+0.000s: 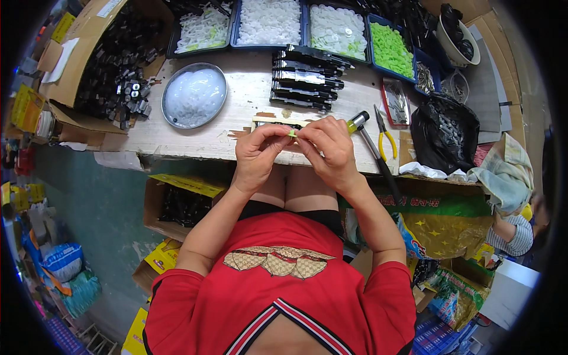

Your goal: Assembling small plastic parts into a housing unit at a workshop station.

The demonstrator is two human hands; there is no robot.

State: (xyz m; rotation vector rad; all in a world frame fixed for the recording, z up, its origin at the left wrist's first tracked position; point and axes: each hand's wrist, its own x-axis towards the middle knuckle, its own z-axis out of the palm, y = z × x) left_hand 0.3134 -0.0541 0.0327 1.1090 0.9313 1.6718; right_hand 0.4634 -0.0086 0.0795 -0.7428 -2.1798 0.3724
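Observation:
At the front edge of the workbench, the fingertips of my left hand and my right hand meet in a pinch. Between them is a small light-green plastic piece, mostly covered by the fingers. Just behind the hands lies a narrow pale strip or block, partly hidden. A stack of long black parts sits farther back. To the right of my right hand lie a hammer with a yellow-green face and pliers with yellow handles.
A round metal dish of whitish translucent paste stands left. Trays of white pieces and green pieces line the back. A carton of black parts is at left; a black bag of small parts is at right.

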